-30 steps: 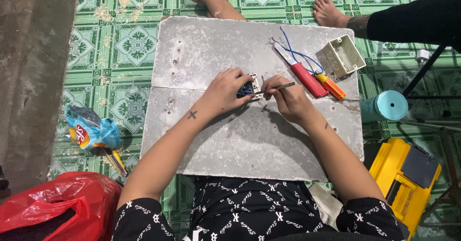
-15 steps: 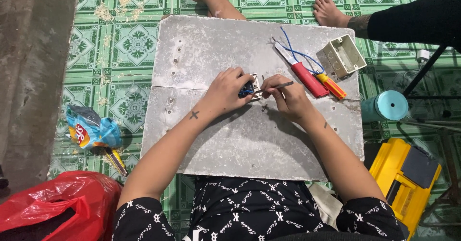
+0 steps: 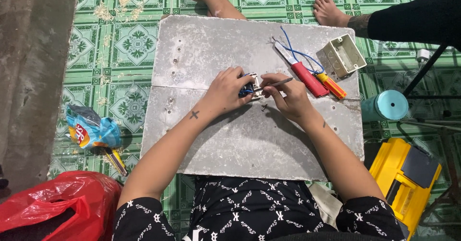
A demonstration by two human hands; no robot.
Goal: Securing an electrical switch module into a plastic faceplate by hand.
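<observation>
A green patterned tile floor point(image 3: 134, 44) is carrying a grey slab point(image 3: 240, 140) that is lying across the person's lap and serving as a work surface, so the small parts are staying flat and close. The left hand point(image 3: 225, 91) is clenching around a small white switch module point(image 3: 253, 86) near the slab's middle, pinning it down so it is not turning. The right hand point(image 3: 288, 97) is grasping a thin screwdriver point(image 3: 281, 82) like a pen, its tip meeting the module. A loose dark screw point(image 3: 263, 107) is lying just beside the right hand. A red-handled tool point(image 3: 302, 73), an orange-handled tool point(image 3: 331, 85), blue wire point(image 3: 295, 53) and a beige wall box point(image 3: 344, 55) are waiting within reach at the far right corner.
</observation>
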